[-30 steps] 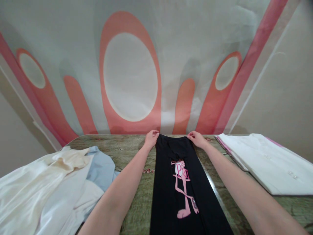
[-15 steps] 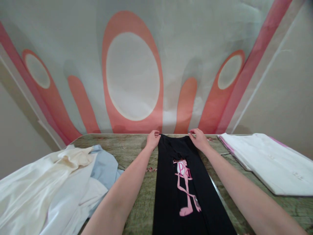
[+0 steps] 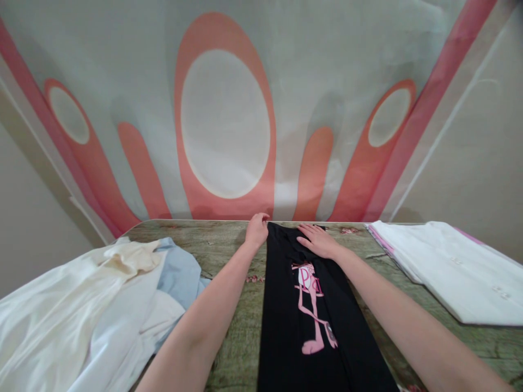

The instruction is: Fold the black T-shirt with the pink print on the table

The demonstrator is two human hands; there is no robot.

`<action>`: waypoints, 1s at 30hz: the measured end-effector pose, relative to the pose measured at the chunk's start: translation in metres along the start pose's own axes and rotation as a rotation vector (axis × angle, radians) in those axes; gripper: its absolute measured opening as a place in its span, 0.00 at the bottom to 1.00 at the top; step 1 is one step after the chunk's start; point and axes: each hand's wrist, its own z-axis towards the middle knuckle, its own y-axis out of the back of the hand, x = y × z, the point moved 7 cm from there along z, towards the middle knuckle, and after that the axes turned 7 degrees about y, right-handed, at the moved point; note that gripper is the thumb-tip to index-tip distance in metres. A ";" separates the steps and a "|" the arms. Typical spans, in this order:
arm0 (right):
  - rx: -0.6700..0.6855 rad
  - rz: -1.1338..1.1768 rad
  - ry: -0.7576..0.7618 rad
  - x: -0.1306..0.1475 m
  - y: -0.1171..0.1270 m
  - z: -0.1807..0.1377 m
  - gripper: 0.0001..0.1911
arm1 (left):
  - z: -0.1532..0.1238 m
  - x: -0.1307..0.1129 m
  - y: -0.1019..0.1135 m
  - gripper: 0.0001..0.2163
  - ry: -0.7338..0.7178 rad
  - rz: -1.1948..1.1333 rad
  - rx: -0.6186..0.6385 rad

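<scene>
A black T-shirt (image 3: 281, 326) with a pink cartoon figure printed on it lies in a long folded strip down the middle of the table. At its far left corner, my left hand (image 3: 257, 231) pinches the edge of the cloth, fingertips partly hidden. My right hand (image 3: 319, 241) rests flat on the far end of the shirt, fingers stretched out and pointing left. Small creases show in the black fabric between the two hands.
Loose cream, white and light blue clothes (image 3: 93, 305) lie heaped on the left. On the right sits a stack of folded white garments (image 3: 453, 267) with pink edges. The wood-patterned table (image 3: 229, 231) meets a wall (image 3: 294, 65) with coral shapes.
My right hand has let go of the shirt's far right corner and moved left, flattening onto the cloth. My left hand stays at the left corner. The view has shifted slightly.
</scene>
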 end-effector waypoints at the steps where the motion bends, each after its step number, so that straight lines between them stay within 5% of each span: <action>1: 0.012 -0.003 -0.005 -0.001 -0.001 0.000 0.33 | -0.001 -0.002 0.001 0.14 -0.004 0.030 0.021; 11: 0.018 -0.022 -0.016 0.001 -0.001 0.000 0.34 | -0.028 -0.031 -0.023 0.14 -0.087 0.287 0.247; 17: 0.019 -0.029 -0.056 -0.001 -0.001 -0.002 0.34 | -0.039 -0.025 -0.045 0.22 -0.136 0.372 0.308; 30: -0.012 -0.025 -0.077 0.002 0.005 -0.005 0.33 | -0.040 -0.020 -0.044 0.28 -0.099 0.378 0.366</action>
